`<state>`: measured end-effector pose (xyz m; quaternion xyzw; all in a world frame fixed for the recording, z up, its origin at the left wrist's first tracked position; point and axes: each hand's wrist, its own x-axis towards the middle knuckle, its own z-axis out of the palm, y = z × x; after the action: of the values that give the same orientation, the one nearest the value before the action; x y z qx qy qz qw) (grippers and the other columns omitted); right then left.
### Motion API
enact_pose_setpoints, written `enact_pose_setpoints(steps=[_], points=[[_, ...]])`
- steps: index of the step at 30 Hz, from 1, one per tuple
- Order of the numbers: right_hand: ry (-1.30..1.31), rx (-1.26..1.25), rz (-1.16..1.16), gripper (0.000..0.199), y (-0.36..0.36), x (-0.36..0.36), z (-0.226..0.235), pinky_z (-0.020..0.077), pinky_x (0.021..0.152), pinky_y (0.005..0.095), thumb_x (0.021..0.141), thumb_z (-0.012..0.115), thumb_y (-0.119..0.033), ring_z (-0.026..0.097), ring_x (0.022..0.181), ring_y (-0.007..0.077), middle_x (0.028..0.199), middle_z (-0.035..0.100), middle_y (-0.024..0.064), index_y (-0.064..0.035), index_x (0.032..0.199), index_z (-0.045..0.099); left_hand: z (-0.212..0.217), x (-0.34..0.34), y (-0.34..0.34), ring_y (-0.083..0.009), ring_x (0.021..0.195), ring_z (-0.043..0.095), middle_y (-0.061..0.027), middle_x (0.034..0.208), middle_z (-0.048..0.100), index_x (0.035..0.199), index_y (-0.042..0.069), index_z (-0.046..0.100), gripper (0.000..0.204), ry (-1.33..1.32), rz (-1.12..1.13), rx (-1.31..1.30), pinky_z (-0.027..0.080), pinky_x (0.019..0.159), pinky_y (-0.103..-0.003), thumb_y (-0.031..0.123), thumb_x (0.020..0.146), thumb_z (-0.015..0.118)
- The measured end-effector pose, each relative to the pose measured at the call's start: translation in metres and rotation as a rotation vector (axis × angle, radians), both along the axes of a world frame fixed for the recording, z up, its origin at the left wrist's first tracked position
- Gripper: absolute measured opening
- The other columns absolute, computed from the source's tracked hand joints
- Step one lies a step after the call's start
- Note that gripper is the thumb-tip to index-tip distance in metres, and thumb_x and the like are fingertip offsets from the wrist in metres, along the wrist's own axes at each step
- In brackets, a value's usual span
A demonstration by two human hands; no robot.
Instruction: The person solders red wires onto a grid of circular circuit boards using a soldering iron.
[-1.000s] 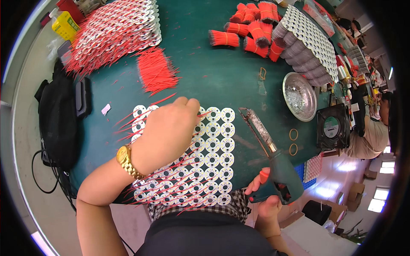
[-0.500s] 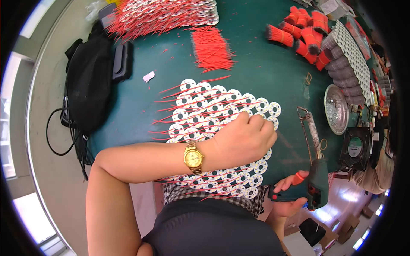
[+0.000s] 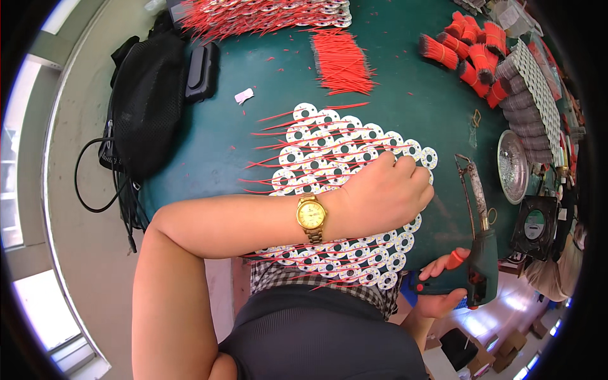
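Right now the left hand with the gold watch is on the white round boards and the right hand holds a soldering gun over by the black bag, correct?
Not quite. In the head view the right hand holds the soldering gun at the table's right edge, far from the black bag. The left hand, gold watch and white round boards are as stated.

- The round boards (image 3: 335, 158) under my left hand (image 3: 386, 193) are white with dark centres, crossed by thin red wires.
- My wristwatch (image 3: 311, 217) is gold, its dial pale gold.
- The table (image 3: 405, 107) is dark green.
- The loose wire pile (image 3: 342, 60) is bright red.
- The soldering gun (image 3: 482, 253) in my right hand (image 3: 443, 288) is dark green with a red trigger.
- The bag (image 3: 149, 104) is black mesh.
- My shirt hem (image 3: 278, 278) is black-and-white check.
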<state>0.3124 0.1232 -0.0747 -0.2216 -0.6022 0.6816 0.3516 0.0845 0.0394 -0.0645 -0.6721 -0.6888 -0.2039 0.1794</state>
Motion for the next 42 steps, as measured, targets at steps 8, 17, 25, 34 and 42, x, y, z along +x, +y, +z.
enact_pose_setpoints(steps=[8,17,25,34,42], points=[[0.025,-0.093,-0.014,0.082,-0.002,0.01,-0.006,0.0482,0.056,0.0274,0.087,0.061,-0.066,0.057,0.062,0.0179,0.08,0.054,0.0101,0.0008,0.129,0.039,0.006,-0.016,-0.002,-0.0263,0.071,0.058,-0.007,0.076,0.053,0.081,0.01,0.056,0.01,-0.363,-0.013,0.072,0.045,0.059,-0.039,0.009,0.074,0.063],[-0.049,-0.141,0.069,0.074,-0.007,0.014,0.009,0.0529,0.072,0.0374,0.087,0.067,-0.056,0.063,0.077,0.0255,0.088,0.057,0.0128,-0.0026,0.131,0.039,0.009,-0.032,0.013,-0.0262,0.069,0.055,-0.0075,0.069,0.058,0.082,0.005,0.062,0.008,-0.629,0.195,-0.061,0.039,0.069,-0.038,0.01,0.085,0.067],[-0.168,-0.235,0.126,0.081,0.001,0.015,0.021,0.0524,0.067,0.0334,0.082,0.07,-0.061,0.059,0.076,0.02,0.089,0.056,0.0087,-0.0006,0.131,0.047,0.014,-0.026,0.017,-0.0258,0.073,0.053,-0.0059,0.071,0.058,0.082,0.007,0.06,0.007,-0.546,0.248,-0.128,0.036,0.075,-0.039,0.01,0.087,0.064],[-0.294,-0.146,0.22,0.088,0.005,0.016,0.018,0.0478,0.061,0.0299,0.076,0.068,-0.073,0.059,0.074,0.0176,0.089,0.057,0.0069,-0.0034,0.128,0.053,0.011,-0.026,0.014,-0.0258,0.074,0.052,-0.0059,0.074,0.057,0.082,0.008,0.057,0.008,-0.43,0.234,-0.084,0.034,0.074,-0.039,0.01,0.087,0.063],[-0.358,-0.135,0.189,0.079,0.005,0.014,0.019,0.0418,0.057,0.0266,0.076,0.071,-0.069,0.058,0.07,0.0157,0.08,0.059,0.0065,-0.0067,0.123,0.057,0.011,-0.029,0.012,-0.0257,0.073,0.051,-0.0055,0.074,0.056,0.081,0.008,0.056,0.009,-0.451,0.246,-0.129,0.034,0.074,-0.039,0.01,0.087,0.062]])
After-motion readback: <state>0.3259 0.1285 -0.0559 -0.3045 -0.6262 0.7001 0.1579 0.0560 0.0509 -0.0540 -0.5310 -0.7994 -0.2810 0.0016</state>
